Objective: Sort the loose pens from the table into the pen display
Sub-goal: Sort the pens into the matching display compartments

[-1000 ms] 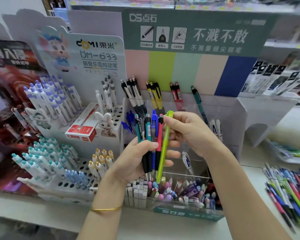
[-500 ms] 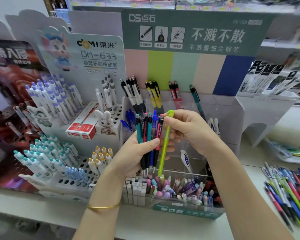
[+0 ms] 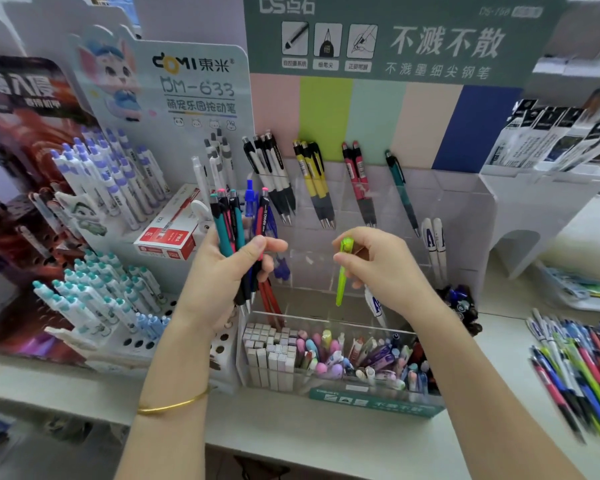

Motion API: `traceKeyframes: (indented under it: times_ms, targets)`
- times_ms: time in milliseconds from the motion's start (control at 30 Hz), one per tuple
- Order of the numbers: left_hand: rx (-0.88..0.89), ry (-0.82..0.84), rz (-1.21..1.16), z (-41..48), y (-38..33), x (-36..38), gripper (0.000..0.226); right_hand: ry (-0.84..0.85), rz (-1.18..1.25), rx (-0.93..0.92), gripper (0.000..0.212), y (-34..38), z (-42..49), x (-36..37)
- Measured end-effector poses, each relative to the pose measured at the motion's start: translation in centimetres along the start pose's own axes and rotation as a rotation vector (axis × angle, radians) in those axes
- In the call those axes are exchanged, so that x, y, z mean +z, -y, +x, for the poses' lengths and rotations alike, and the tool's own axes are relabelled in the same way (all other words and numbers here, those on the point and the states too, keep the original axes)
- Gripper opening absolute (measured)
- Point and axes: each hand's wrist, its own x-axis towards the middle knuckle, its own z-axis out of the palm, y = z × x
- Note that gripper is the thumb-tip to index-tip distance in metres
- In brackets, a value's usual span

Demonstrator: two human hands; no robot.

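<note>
Head | right hand [image 3: 378, 268] pinches green pen [image 3: 342, 284] near its top | left hand [image 3: 219, 275] grips pen bundle [image 3: 231, 223] | pen likely light, stiff, slick; hold upper barrel

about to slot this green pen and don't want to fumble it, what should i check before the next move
1. Right hand grip on the lime green plastic pen: ok, pinched near its top.
2. Pen tip pointing down: ok.
3. Green pen apart from the bundle of mixed-colour pens: ok.
4. Left hand grip on that bundle: ok, fingers curled round it.
5. Matching slot in the clear acrylic pen display: cannot tell, no green pens show there.
6. Sorting of the white table: not ok, a pile of loose pens lies at right.
</note>
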Motion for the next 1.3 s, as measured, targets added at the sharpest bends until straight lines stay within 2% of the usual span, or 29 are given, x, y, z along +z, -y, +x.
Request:
traceKeyframes:
  times_ms: [67, 200, 400, 633, 867, 933, 1000, 1067, 1133, 1200, 1300]
  targets:
    - [-0.021, 0.02, -0.037, -0.2, 0.4, -0.1, 0.016, 0.024, -0.1, 0.009, 0.017, -0.6, -0.3, 0.4]
    - [-0.097, 0.123, -0.117, -0.6, 1.3, 0.1, 0.043, 0.051, -0.271, 0.048, 0.026, -1.7, -0.9, 1.0]
    - [-0.219, 0.233, -0.203, -1.5, 3.2, 0.9, 0.042, 0.008, -0.61, 0.059, 0.024, -2.8, -1.9, 2.8]
    - [-0.317, 0.33, -0.263, -2.0, 4.4, 1.6, 0.047, -0.02, -0.678, 0.07, 0.027, -2.6, -1.8, 4.0]
    - [-0.313, 0.457, -0.412, -1.7, 4.4, 1.9, 0.04, -0.151, -0.554, 0.056, 0.024, -2.4, -2.2, 3.1]
    - [-0.305, 0.476, -0.4, -1.6, 4.4, 1.9, 0.038, -0.194, -0.396, 0.039, 0.015, -1.9, -2.2, 2.5]
    - [-0.299, 0.48, -0.37, -1.5, 4.4, 2.0, 0.037, -0.212, -0.092, 0.045, 0.006, -0.9, -2.0, 2.0]
    - [-0.301, 0.489, -0.343, -1.4, 4.4, 2.1, 0.038, -0.181, 0.18, 0.068, 0.011, 0.5, -1.7, 1.4]
    - [-0.312, 0.51, -0.307, -1.3, 4.4, 2.2, 0.037, -0.095, 0.331, 0.112, 0.02, 1.7, -1.4, 1.1]
    - [-0.322, 0.526, -0.258, -1.2, 4.4, 2.3, 0.032, -0.001, 0.363, 0.139, 0.021, 2.4, -1.1, 1.1]
    - [-0.328, 0.511, -0.241, -1.1, 4.4, 2.3, 0.025, 0.045, 0.3, 0.135, 0.015, 2.6, -0.5, 1.3]
